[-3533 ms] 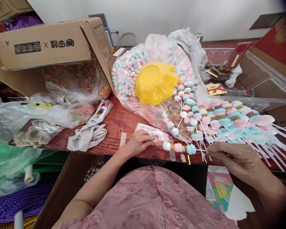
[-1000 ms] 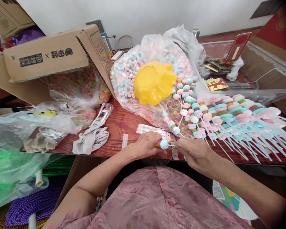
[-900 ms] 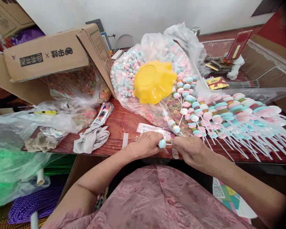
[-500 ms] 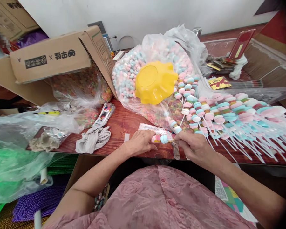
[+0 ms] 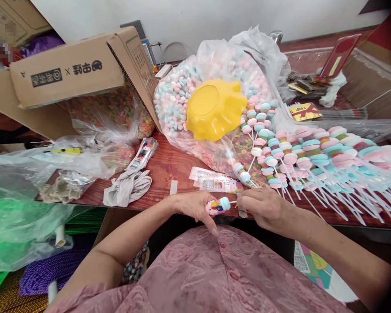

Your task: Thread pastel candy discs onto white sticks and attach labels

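Around the lower centre of the frame, we are seeing the left hand (image 5: 193,206) meeting a printed wrapper (image 5: 214,207), its thumb spreading away; its fingers are hiding behind the wrapper, leaving us unable to tell how firmly they are gripping. With that thumb standing off, we are judging that the wrapper could be slipping. From its right end the blue candy (image 5: 224,203) is protruding, and a snag there could be splitting the wrapper. Further right, the right hand (image 5: 263,206) is pinching the white stick (image 5: 233,201); pushing off line could be bending it. Toward the right edge, candy skewers (image 5: 320,159) are crowding the counter (image 5: 167,161), so a brushing forearm could be knocking some off.

As for writing, at upper left the cardboard box (image 5: 84,82) is showing inverted characters beside an "×", which we are not reading with certainty. Near the centre, flat wrappers (image 5: 211,180) are carrying print too small for us. At right, a yellow packet (image 5: 304,111) is showing "TWIST" upside down.
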{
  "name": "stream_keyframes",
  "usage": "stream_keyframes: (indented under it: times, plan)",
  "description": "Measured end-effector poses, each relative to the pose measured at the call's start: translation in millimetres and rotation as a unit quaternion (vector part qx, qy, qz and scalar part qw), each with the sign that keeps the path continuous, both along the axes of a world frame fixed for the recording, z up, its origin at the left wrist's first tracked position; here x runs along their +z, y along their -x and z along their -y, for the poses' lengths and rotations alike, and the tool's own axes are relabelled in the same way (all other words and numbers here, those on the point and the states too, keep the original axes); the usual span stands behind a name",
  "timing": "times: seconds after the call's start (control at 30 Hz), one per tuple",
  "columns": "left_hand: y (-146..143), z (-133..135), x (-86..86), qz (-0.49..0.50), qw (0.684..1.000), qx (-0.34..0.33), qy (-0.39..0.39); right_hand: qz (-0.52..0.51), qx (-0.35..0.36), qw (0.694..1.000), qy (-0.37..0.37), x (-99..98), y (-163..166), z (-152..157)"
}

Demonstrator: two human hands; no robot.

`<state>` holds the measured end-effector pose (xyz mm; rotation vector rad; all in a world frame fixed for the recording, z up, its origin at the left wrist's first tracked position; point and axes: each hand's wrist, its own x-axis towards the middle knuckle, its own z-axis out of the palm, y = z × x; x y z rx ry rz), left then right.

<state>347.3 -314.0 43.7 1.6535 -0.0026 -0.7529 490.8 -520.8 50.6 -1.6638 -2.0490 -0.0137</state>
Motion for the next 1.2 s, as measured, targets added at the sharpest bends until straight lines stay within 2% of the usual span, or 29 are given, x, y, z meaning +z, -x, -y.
stream_keyframes:
  times: [0.17,0.27,0.33,0.4,0.47,0.6,0.77,0.87,0.97,1.07,1.2]
  plan:
    - [-6.4,7.7,-3.1,0.043,0.997,0.057,-0.041,0.022,0.0,1.0,0.005,15.3,14.2,-3.9]
    - [-8.5,9.4,-0.5,0.103,0.98,0.078,-0.153,0.021,0.014,1.0,0.005,21.7,20.5,-2.6]
    - [-8.5,10.5,2.8,0.164,0.954,0.089,-0.233,0.026,0.016,0.999,0.009,23.8,22.3,-0.7]
    - [-7.9,12.3,6.2,0.215,0.931,0.099,-0.277,0.03,0.008,0.999,0.008,24.7,22.5,0.2]
    - [-7.4,15.3,8.9,0.233,0.919,0.099,-0.302,0.025,-0.002,1.0,0.006,24.7,22.5,-1.2]
    - [-9.4,24.3,9.9,0.225,0.919,0.08,-0.313,0.011,0.002,1.0,0.003,19.2,24.4,-11.8]
    - [-14.1,32.1,8.9,0.222,0.929,0.151,-0.256,-0.007,-0.047,0.999,-0.025,5.0,22.1,-25.0]
    - [-14.0,23.6,11.7,0.234,0.951,0.158,-0.122,-0.014,-0.075,0.997,-0.034,3.8,14.8,-22.3]
    - [-12.7,6.2,14.5,0.146,0.975,0.165,0.029,-0.02,-0.078,0.996,-0.04,8.2,7.1,-16.0]
    - [-12.2,-4.2,12.7,0.045,0.977,0.195,0.07,-0.018,-0.054,0.997,-0.054,12.0,5.5,-15.1]
    - [-11.9,8.1,4.1,-0.017,0.96,0.253,0.121,-0.018,-0.035,0.997,-0.067,9.3,11.9,-24.8]
